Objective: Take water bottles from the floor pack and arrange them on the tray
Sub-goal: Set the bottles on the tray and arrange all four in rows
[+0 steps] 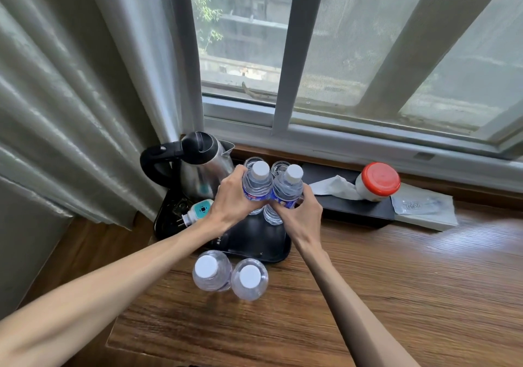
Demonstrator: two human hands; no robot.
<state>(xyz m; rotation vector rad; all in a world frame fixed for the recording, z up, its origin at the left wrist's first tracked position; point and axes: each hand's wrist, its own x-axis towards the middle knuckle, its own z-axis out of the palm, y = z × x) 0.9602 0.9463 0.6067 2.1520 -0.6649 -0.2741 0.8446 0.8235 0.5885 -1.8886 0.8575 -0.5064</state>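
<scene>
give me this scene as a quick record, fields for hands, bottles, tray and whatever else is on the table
left hand: grips left bottle over the tray
right hand: grips right bottle beside it
tray: black, on wooden table
spare bottles: two upright on the table just in front of the tray, near-left bottle and near-right bottle
glasses: two behind the held bottles
kettle: steel, back left
jar: red lid, right
floor pack: not in view

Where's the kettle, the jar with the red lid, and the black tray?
kettle [208,165], head view, on its shiny steel body.
jar with the red lid [380,176], head view, on the lid.
black tray [278,249], head view, on its near right rim.
</scene>
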